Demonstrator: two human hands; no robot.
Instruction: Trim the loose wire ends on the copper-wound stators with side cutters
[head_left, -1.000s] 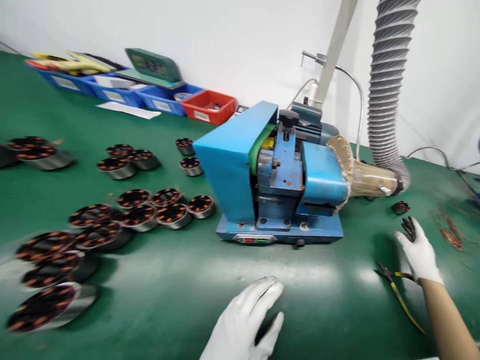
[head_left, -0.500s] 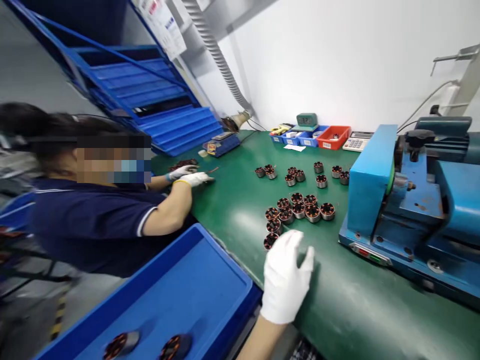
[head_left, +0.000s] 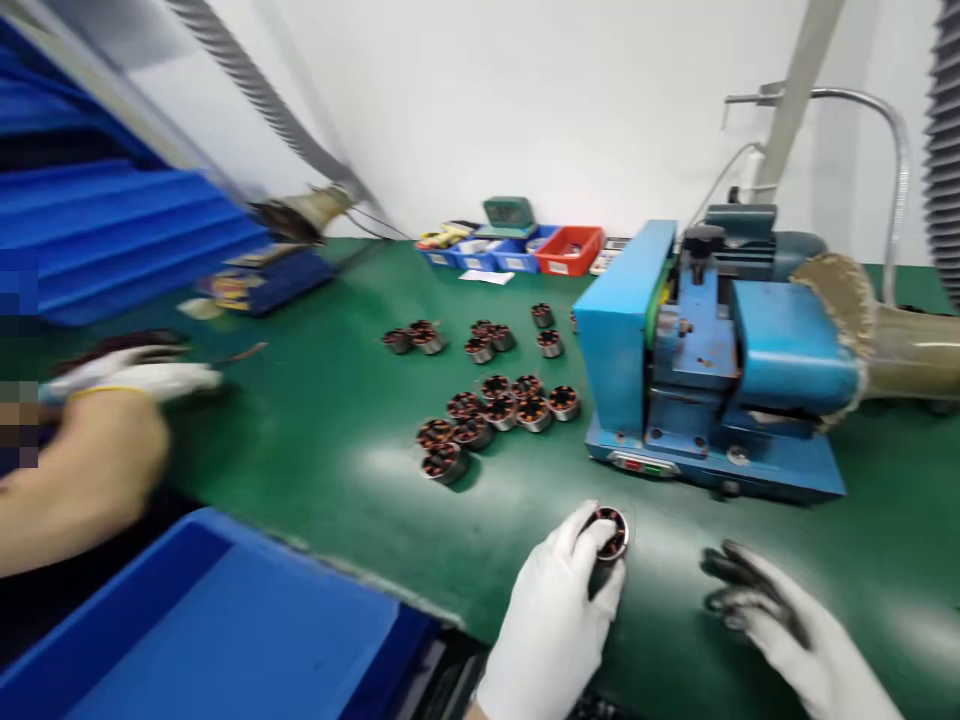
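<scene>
My left hand (head_left: 556, 610), in a white glove, is closed round a motor stator (head_left: 611, 533) with a silver rim and copper windings, over the front of the table. To its right, my right hand (head_left: 780, 615) wears a white glove with blackened fingers. Its fingers stretch out towards the stator, apart from it, and nothing shows in them. Beyond my left hand, several stators (head_left: 499, 412) stand grouped on the green table (head_left: 360, 530). Further back, smaller groups of stators (head_left: 480, 348) stand on the same surface.
A blue grinder-like machine (head_left: 697, 360) stands at the right, with a duct (head_left: 915, 355) on its side. Small blue bins (head_left: 476, 260) and a red bin (head_left: 571, 250) line the wall. At the left are a blue tray (head_left: 247, 630) and a co-worker's gloved hands (head_left: 150, 378).
The view has swung right. My left hand has taken a stator from the near end of the group and brought it right, towards me. My right hand has come into view.
</scene>
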